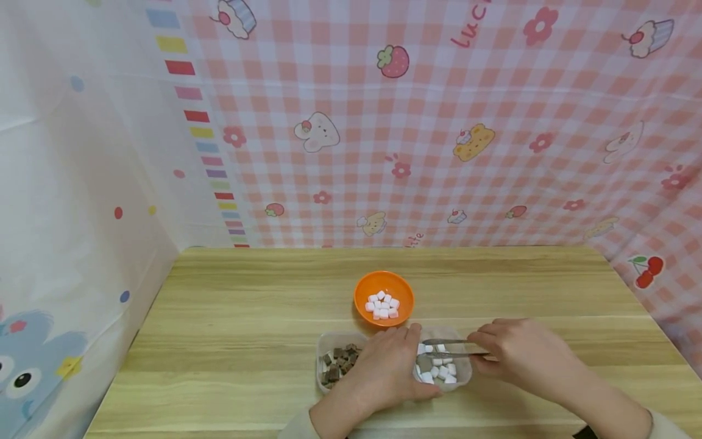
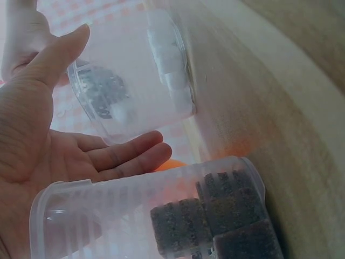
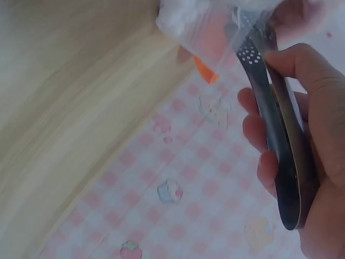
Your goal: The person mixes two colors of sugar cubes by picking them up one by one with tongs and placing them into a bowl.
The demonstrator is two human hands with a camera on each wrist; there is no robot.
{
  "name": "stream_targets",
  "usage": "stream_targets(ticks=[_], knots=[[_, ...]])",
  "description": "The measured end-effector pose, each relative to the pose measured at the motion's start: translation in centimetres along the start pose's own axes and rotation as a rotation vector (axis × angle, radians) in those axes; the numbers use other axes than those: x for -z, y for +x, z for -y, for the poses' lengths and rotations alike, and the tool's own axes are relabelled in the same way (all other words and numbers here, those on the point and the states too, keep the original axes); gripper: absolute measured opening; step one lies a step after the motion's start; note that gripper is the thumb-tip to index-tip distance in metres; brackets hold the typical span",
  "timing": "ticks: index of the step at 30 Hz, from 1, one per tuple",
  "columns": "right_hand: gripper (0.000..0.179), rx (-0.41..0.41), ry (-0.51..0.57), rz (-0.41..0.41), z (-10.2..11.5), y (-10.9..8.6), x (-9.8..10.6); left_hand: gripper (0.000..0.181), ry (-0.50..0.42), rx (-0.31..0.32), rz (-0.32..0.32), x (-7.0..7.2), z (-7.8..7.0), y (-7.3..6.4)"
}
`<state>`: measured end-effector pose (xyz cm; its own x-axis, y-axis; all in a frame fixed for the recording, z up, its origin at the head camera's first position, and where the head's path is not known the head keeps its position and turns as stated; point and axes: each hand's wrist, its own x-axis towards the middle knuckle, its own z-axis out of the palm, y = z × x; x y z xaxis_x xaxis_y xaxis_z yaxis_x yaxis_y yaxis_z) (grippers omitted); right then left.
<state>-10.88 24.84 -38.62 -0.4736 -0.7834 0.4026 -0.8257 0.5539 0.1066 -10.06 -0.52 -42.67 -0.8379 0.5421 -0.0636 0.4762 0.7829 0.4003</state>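
My left hand (image 1: 386, 366) holds a clear plastic container (image 1: 468, 373) of white marshmallows (image 1: 443, 371), thumb along the near side and fingers at the far side. A pair of metal tongs (image 3: 272, 129) is in my right hand (image 1: 521, 356), gripped between thumb and fingers. Their perforated tips reach into that container, above the marshmallows; in the left wrist view they show blurred through its wall, near one white piece. To the left stands a second clear container (image 1: 320, 366) with dark brown cubes (image 1: 341, 361), partly hidden behind my left hand.
An orange bowl (image 1: 384, 280) with several pale pink-and-white marshmallows (image 1: 382, 306) stands just beyond the two containers. Everything rests on a wood-grain table (image 1: 247, 317). A pink checked cloth (image 1: 340, 183) hangs behind it, and a white printed cloth (image 1: 71, 183) at the left.
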Motion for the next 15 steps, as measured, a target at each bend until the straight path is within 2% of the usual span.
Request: stream_targets(ticks=[2,6,12,15], knots=[[0.023,-0.034,0.038,-0.027,-0.2,-0.5,0.3,0.098,-0.002,-0.001,-0.001,0.0,-0.1,0.0],[0.059,-0.085,0.084,-0.097,-0.7,-1.5,0.9,0.099,0.004,0.005,0.001,-0.1,-0.1,0.0],[0.051,-0.156,0.211,-0.180,-1.4,-2.6,1.6,0.100,-0.001,0.018,0.011,-0.1,-0.1,0.0],[0.049,-0.171,0.241,-0.208,-1.7,-2.6,1.7,0.100,0.000,0.023,0.016,-0.1,-0.2,0.0]])
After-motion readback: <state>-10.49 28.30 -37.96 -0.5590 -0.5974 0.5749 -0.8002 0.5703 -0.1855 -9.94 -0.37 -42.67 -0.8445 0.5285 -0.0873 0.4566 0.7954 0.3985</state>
